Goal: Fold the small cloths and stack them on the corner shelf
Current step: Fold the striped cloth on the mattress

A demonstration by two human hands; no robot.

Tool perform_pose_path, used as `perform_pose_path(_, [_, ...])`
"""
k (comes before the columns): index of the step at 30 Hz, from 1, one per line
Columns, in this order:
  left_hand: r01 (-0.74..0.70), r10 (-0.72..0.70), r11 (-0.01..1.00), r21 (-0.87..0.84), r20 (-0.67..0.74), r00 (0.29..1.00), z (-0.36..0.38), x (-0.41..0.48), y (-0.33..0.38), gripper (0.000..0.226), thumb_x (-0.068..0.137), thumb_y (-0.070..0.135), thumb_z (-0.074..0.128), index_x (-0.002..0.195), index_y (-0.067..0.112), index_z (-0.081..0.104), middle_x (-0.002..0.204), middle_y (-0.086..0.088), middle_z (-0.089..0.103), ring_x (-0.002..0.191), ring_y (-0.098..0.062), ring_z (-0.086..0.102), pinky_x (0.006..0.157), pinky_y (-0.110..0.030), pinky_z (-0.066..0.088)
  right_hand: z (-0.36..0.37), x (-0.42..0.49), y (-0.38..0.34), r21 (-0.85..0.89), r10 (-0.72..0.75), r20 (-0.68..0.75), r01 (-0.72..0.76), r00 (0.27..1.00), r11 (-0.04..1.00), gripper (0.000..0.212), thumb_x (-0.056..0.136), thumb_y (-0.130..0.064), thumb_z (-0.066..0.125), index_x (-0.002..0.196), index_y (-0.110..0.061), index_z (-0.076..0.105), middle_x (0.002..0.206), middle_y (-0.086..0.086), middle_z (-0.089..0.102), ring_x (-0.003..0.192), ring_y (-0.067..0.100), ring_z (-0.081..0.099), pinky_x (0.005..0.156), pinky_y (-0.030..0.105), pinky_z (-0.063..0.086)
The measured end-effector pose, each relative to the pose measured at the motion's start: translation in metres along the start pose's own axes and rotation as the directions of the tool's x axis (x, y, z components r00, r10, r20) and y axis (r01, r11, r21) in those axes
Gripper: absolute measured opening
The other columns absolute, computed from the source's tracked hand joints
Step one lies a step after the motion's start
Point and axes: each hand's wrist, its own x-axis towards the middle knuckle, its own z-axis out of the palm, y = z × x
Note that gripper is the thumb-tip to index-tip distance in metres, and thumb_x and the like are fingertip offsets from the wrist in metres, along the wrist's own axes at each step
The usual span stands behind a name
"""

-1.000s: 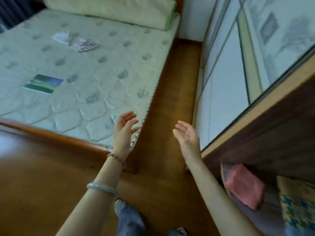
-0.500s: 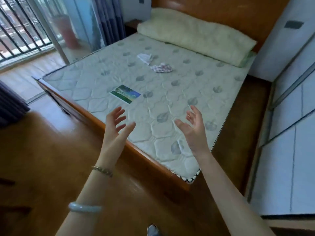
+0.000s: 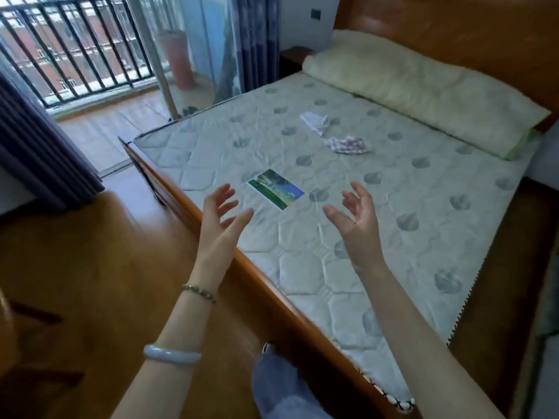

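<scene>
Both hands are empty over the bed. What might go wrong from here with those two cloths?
1. The white cloth and the checked cloth lie crumpled far up the mattress, well beyond the left hand and right hand; a long lean over the wooden bed frame may be awkward.
2. The cloths lie close together, so one grab might catch both.
3. The corner shelf is out of view, so the stacking spot cannot be checked.

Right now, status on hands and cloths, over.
Left hand open, right hand open, both empty. White cloth and checked cloth crumpled on mattress, untouched. Card lies nearer hands.
</scene>
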Motion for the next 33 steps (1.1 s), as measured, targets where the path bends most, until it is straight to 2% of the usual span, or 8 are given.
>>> perform_pose_path(9, [-0.027, 0.028, 1.000, -0.005, 0.086, 0.996, -0.012, 0.164, -0.008, 0.058, 0.079, 0.038, 0.064, 0.131, 0.029, 0.042, 0.135, 0.005, 0.049, 0.120, -0.009, 0.051, 0.087, -0.017, 0.046, 0.077, 0.125, -0.010, 0.050, -0.010, -0.104, 0.015, 0.995, 0.999, 0.058, 0.085, -0.010, 0.068, 0.136, -0.021, 0.040, 0.129, 0.002, 0.048, 0.125, 0.015, 0.046, 0.106, 0.036, 0.039])
perform_pose_path(12, [-0.024, 0.027, 0.999, -0.037, 0.105, 0.994, -0.016, 0.204, -0.012, 0.066, 0.074, 0.046, 0.066, 0.132, 0.026, 0.042, 0.135, 0.004, 0.050, 0.119, -0.009, 0.053, 0.088, -0.018, 0.047, 0.096, 0.151, -0.015, 0.040, -0.008, -0.131, 0.014, 0.991, 0.999, 0.058, 0.086, -0.013, 0.068, 0.135, -0.022, 0.041, 0.132, 0.003, 0.048, 0.125, 0.014, 0.047, 0.104, 0.032, 0.040])
perform_pose_path(16, [0.005, 0.003, 0.998, -0.055, 0.137, 0.991, -0.025, 0.242, -0.027, 0.068, 0.073, 0.046, 0.067, 0.133, 0.023, 0.044, 0.133, 0.002, 0.051, 0.119, -0.013, 0.054, 0.097, -0.031, 0.049, 0.119, 0.174, -0.015, 0.046, -0.002, -0.185, 0.010, 0.983, 0.999, 0.057, 0.085, -0.012, 0.069, 0.134, -0.024, 0.041, 0.131, 0.002, 0.048, 0.126, 0.014, 0.046, 0.099, 0.025, 0.038])
perform_pose_path(19, [0.037, -0.024, 0.997, -0.075, 0.170, 0.985, -0.043, 0.270, -0.039, 0.068, 0.072, 0.047, 0.068, 0.132, 0.023, 0.046, 0.132, 0.001, 0.052, 0.117, -0.014, 0.055, 0.100, -0.042, 0.048, 0.145, 0.185, -0.012, 0.051, 0.009, -0.225, 0.002, 0.974, 0.999, 0.057, 0.085, -0.012, 0.068, 0.134, -0.024, 0.041, 0.133, 0.002, 0.048, 0.127, 0.015, 0.046, 0.099, 0.025, 0.038])
perform_pose_path(24, [0.041, -0.024, 0.996, -0.079, 0.206, 0.978, -0.110, 0.332, -0.052, 0.065, 0.071, 0.049, 0.067, 0.129, 0.026, 0.047, 0.130, 0.005, 0.054, 0.115, -0.013, 0.056, 0.102, -0.044, 0.046, 0.230, 0.210, -0.015, 0.067, 0.025, -0.277, -0.006, 0.960, 0.998, 0.060, 0.083, -0.016, 0.072, 0.134, -0.022, 0.041, 0.136, 0.006, 0.048, 0.128, 0.017, 0.046, 0.104, 0.032, 0.039])
perform_pose_path(29, [0.024, -0.008, 0.997, -0.073, 0.208, 0.978, -0.187, 0.391, -0.062, 0.064, 0.073, 0.047, 0.067, 0.129, 0.025, 0.048, 0.131, 0.006, 0.054, 0.116, -0.013, 0.056, 0.102, -0.048, 0.046, 0.328, 0.233, -0.024, 0.073, -0.009, -0.260, 0.029, 0.966, 0.997, 0.059, 0.086, -0.012, 0.068, 0.137, -0.019, 0.040, 0.136, 0.005, 0.047, 0.128, 0.016, 0.045, 0.101, 0.027, 0.038])
perform_pose_path(33, [-0.010, 0.022, 0.998, -0.068, 0.176, 0.984, -0.246, 0.427, -0.065, 0.065, 0.075, 0.045, 0.066, 0.132, 0.021, 0.046, 0.133, 0.002, 0.053, 0.117, -0.014, 0.055, 0.099, -0.037, 0.048, 0.405, 0.250, -0.025, 0.067, -0.014, -0.183, 0.027, 0.983, 0.997, 0.060, 0.085, -0.016, 0.070, 0.136, -0.023, 0.040, 0.135, 0.004, 0.048, 0.127, 0.016, 0.046, 0.104, 0.032, 0.040])
